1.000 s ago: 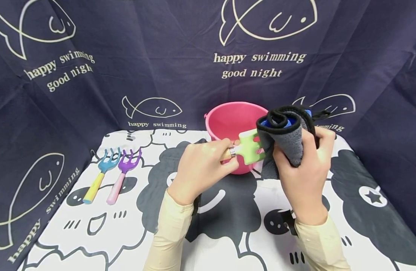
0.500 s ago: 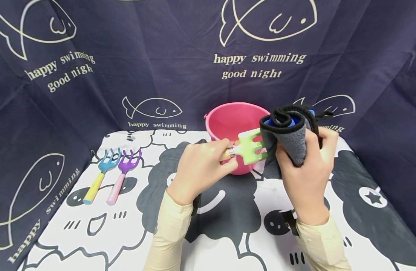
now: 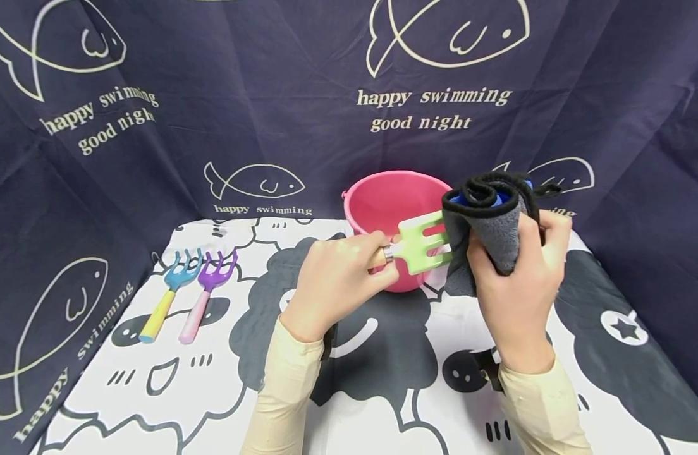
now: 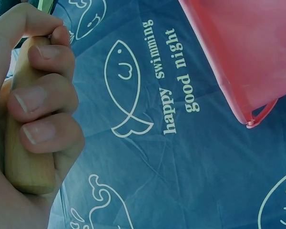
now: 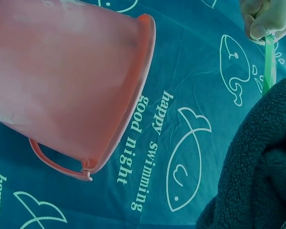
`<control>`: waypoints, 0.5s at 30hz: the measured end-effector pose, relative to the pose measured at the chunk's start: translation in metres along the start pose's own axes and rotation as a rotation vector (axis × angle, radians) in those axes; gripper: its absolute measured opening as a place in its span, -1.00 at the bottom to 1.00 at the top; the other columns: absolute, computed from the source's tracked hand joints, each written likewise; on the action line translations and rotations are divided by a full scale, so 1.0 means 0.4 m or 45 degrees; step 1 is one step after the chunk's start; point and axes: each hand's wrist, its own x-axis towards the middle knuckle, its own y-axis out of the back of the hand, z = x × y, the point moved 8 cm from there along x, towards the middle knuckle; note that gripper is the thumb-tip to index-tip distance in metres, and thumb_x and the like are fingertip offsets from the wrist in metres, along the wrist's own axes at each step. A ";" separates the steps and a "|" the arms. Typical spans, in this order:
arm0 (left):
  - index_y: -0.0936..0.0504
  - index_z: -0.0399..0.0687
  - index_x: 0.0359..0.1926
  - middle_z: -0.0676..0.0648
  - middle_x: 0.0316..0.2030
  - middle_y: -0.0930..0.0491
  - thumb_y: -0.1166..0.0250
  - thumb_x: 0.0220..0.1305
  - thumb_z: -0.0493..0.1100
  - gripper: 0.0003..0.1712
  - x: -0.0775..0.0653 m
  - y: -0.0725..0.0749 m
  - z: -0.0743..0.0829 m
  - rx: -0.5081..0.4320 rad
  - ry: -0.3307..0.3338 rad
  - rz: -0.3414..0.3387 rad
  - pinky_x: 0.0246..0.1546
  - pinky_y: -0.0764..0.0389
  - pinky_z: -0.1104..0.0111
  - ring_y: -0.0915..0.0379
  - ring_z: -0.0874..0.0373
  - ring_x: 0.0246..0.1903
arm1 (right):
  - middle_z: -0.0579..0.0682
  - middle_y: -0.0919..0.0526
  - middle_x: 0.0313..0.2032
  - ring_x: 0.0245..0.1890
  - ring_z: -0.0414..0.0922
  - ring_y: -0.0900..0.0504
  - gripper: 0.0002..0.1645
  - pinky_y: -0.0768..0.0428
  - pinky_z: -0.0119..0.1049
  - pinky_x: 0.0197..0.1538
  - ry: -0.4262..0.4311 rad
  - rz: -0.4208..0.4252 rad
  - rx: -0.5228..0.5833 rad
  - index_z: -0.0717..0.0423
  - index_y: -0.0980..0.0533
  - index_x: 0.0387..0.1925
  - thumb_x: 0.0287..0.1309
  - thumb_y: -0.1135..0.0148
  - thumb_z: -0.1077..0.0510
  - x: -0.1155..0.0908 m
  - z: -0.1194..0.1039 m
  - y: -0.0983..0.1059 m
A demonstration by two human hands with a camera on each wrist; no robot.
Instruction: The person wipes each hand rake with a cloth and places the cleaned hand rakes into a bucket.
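My left hand grips a toy garden fork by its wooden handle, fingers wrapped around it. The fork's light green head points right, held up in front of the pink bucket. A grey towel with black edging and a blue inner side is bunched in my right hand. Its left side covers the tips of the tines in the head view. In the right wrist view the dark towel lies close over the green metal, with the left hand beyond.
A pink bucket stands at the back, behind the fork and towel. To the left, a blue hand rake with a yellow handle lies beside a purple one with a pink handle. Dark fish-print fabric walls enclose the sheep-print cloth.
My right hand and the towel have slid slightly to the right along the tines, showing more of the green head. The left hand stays almost in place.
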 end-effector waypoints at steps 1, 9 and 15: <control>-0.42 0.03 -0.62 0.10 -0.83 -0.23 -0.22 -0.04 -0.08 -0.83 0.000 -0.001 0.000 -0.003 -0.001 -0.002 -0.79 -0.24 0.33 -0.15 0.22 -0.80 | 0.42 -0.42 -0.18 -0.04 0.25 -0.39 -0.58 -0.31 0.12 -0.03 -0.003 0.003 0.001 0.39 -0.59 -0.12 -0.11 -0.30 0.28 0.001 0.002 0.001; -0.43 0.04 -0.62 0.10 -0.83 -0.23 -0.21 -0.03 -0.08 -0.84 0.001 -0.003 0.001 0.001 -0.001 -0.004 -0.79 -0.26 0.33 -0.15 0.23 -0.80 | -0.42 -0.18 -0.15 -0.04 0.24 -0.39 -0.59 -0.31 0.07 0.01 -0.031 0.029 0.004 0.40 -0.59 -0.14 -0.12 -0.31 0.29 0.009 0.007 0.006; -0.41 0.03 -0.63 0.10 -0.82 -0.23 -0.22 -0.04 -0.09 -0.82 0.001 0.001 0.001 0.000 -0.004 -0.007 -0.79 -0.23 0.34 -0.14 0.23 -0.80 | -0.40 -0.18 -0.15 -0.06 0.23 -0.38 -0.60 -0.30 0.11 -0.02 -0.045 0.037 -0.014 0.41 -0.59 -0.15 -0.12 -0.30 0.29 0.010 0.009 0.010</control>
